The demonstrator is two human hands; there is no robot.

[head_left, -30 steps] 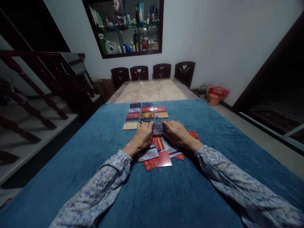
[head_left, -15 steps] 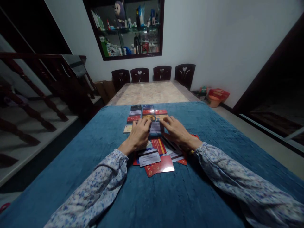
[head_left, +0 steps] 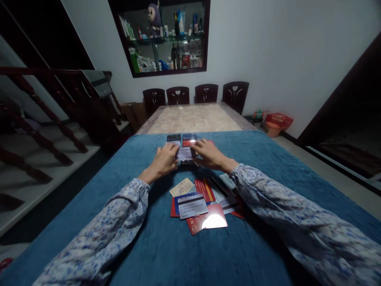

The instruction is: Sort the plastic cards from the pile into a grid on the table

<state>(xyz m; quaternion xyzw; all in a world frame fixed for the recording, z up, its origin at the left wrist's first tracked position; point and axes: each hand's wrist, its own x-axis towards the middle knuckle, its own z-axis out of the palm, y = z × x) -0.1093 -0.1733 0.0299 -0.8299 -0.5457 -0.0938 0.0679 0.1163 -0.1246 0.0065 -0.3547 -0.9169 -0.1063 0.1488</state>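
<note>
A pale grey card is held between my two hands over the rows of cards. My left hand pinches its left edge and my right hand its right edge. Behind it lie a black card, a blue card and a red card; my hands hide others in the rows. A dark edge shows just below the held card. Nearer me is a loose pile with a cream card, a grey striped card, a red card with a yellow stripe and a shiny red card.
A blue cloth covers the near part of the table, with the bare stone-patterned top beyond. Several dark chairs stand at the far end. A wooden railing runs on the left, and an orange bin stands right.
Both hands have moved away from me with the grey card, further over the rows. The cream card in the pile has come into full view. The camera view has shifted slightly.
</note>
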